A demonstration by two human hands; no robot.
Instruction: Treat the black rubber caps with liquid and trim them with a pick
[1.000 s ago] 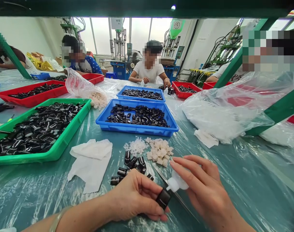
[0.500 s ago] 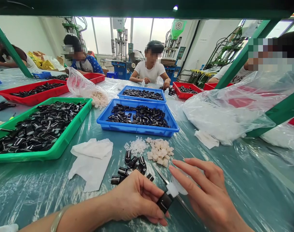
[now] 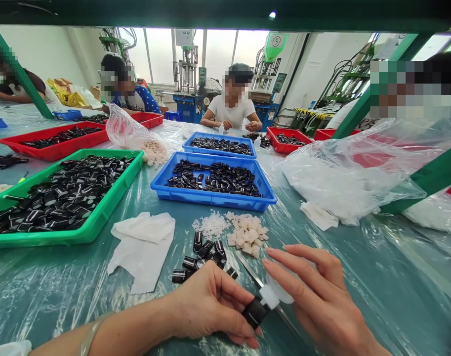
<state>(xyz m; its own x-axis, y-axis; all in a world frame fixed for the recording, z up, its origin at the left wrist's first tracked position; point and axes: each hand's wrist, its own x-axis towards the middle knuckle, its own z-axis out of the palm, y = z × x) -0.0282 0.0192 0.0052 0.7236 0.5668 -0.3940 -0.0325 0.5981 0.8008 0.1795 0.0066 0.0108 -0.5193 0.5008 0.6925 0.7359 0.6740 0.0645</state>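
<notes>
My left hand [image 3: 210, 301] pinches a small black cap [image 3: 254, 312] between thumb and fingers, low in the middle of the view. My right hand [image 3: 314, 296] grips a small white squeeze bottle [image 3: 275, 295], whose nozzle touches the cap's open end. Just beyond my left hand lies a cluster of loose black caps [image 3: 205, 254]. Behind it sit a pile of small white blocks [image 3: 245, 233] and a heap of white shavings [image 3: 210, 225]. A thin metal tool [image 3: 249, 272] lies on the table between my hands.
A green tray [image 3: 102, 212] of black caps stands at left, two blue trays [image 3: 210, 198] in the middle, red trays [image 3: 51, 148] behind. White cloths [image 3: 143, 242] lie near my left arm. Large plastic bags [image 3: 344, 173] sit right. Several other people work across the plastic-covered table.
The bottle's nozzle has come down from just above the cap and now meets its opening. Both hands stayed in nearly the same spot.
</notes>
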